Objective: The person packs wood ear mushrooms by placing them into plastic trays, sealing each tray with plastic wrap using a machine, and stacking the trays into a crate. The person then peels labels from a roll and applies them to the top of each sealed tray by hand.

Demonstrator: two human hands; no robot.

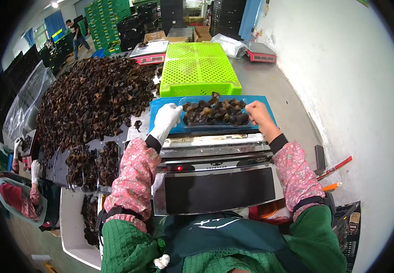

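Note:
A clear plastic tray of dark dried mushrooms (215,113) rests on a blue board (160,105) on top of a metal sealing machine (215,157). My left hand (167,116), in a white glove, grips the tray's left end. My right hand (257,113), bare and with fingers curled, grips the tray's right end. Both forearms wear pink flowered sleeves.
A large heap of dark mushrooms (87,95) covers the table to the left. A lime-green crate (199,68) lies upside down behind the tray. Two red scales (149,51) (260,52) stand further back. A co-worker's gloved hand (35,170) is at far left. A white wall runs along the right.

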